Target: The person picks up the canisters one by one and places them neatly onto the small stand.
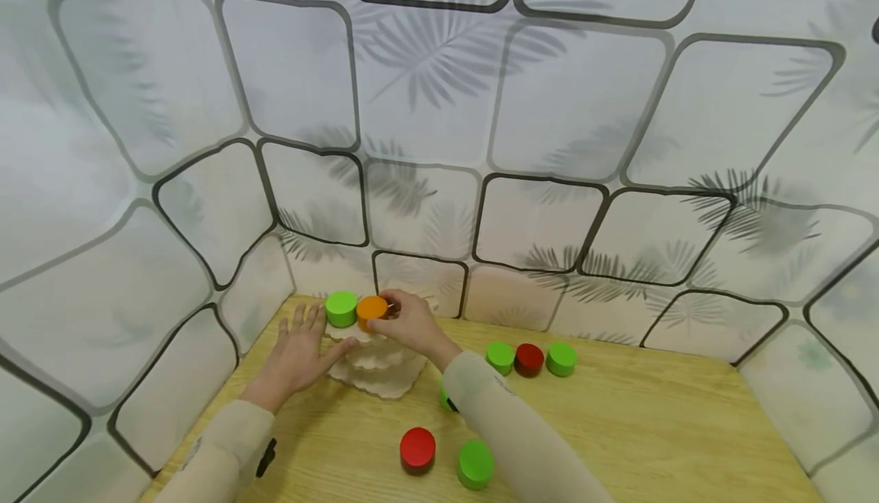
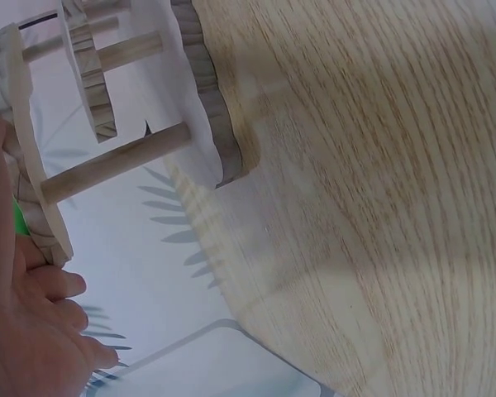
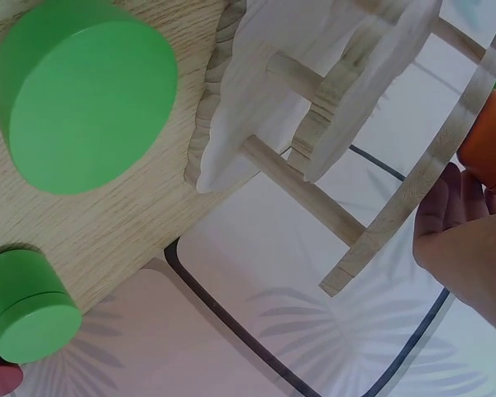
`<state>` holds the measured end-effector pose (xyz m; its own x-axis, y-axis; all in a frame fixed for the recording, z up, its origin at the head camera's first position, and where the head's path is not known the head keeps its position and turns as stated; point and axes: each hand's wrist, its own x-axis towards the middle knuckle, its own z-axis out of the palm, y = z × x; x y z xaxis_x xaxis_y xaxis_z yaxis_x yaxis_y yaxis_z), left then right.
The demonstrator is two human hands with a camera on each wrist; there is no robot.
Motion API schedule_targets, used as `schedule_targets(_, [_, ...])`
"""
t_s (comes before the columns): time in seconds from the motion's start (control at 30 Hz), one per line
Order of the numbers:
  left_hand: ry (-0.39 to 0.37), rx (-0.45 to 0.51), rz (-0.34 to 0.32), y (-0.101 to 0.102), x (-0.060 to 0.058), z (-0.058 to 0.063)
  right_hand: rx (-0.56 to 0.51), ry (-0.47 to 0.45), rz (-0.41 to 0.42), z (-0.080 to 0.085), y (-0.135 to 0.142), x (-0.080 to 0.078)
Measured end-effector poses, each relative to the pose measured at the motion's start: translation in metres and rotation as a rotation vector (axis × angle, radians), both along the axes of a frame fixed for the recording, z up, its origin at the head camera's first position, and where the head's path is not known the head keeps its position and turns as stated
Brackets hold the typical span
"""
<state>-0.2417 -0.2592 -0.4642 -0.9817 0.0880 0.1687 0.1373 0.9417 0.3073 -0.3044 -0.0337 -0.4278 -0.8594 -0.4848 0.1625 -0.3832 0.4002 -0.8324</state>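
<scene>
Hands first: my right hand [image 1: 412, 325] pinches the orange block [image 1: 371, 309] atop the far-left stand [image 1: 381, 369]; my left hand [image 1: 297, 353] is spread loose by its left edge. I'd worry a leftward shove knocks the adjacent green block [image 1: 341, 309] off, or uneven pressing tips everything.

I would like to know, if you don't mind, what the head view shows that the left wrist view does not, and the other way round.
Only the head view shows the red blocks and the green blocks standing on the table. Only the left wrist view clearly shows the dowels inside the tiered stand.

Both show the left hand at the stand, the table, the patterned backdrop and the upper green block, of which the wrist view catches just a sliver.
</scene>
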Motion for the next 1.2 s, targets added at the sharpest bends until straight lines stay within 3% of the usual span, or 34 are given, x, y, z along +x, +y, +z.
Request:
schedule_targets(0.8, [0.016,-0.025,0.000,0.003,-0.001,0.000,0.001,-0.015,-0.001,0.000,0.003,-0.004])
schedule_targets(1.2, [-0.002,-0.005,0.006,0.002,0.001,0.001,-0.041,-0.023,-0.012,0.000,0.048,0.008])
